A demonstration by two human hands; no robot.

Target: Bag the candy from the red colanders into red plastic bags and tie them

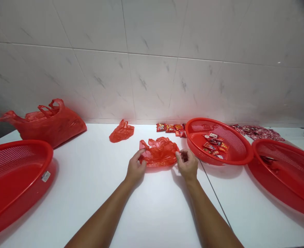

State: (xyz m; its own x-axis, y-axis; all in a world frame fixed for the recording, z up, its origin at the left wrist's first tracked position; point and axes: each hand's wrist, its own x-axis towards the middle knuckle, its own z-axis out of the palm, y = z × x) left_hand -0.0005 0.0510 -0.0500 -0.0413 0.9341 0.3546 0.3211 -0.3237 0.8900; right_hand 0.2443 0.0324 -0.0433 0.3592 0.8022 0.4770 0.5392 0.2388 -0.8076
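A thin red plastic bag (160, 153) lies crumpled on the white table, its mouth spread upward between my two hands. My left hand (136, 166) pinches the bag's left edge between thumb and fingers. On the opposite side, my right hand (187, 164) is closed on the right edge, with thumb and forefinger together. Behind the bag and to the left rests another small red plastic bag (122, 131), flat on the table and touched by neither hand.
Red snack packets (170, 128) lie along the wall. To their right a red basket (244, 151) holds more packets, beside a second basket (291, 193). At left are a large basket (47, 151) and a full red carrier bag (51, 125). Patterned packets (260, 132) lie behind the right baskets.
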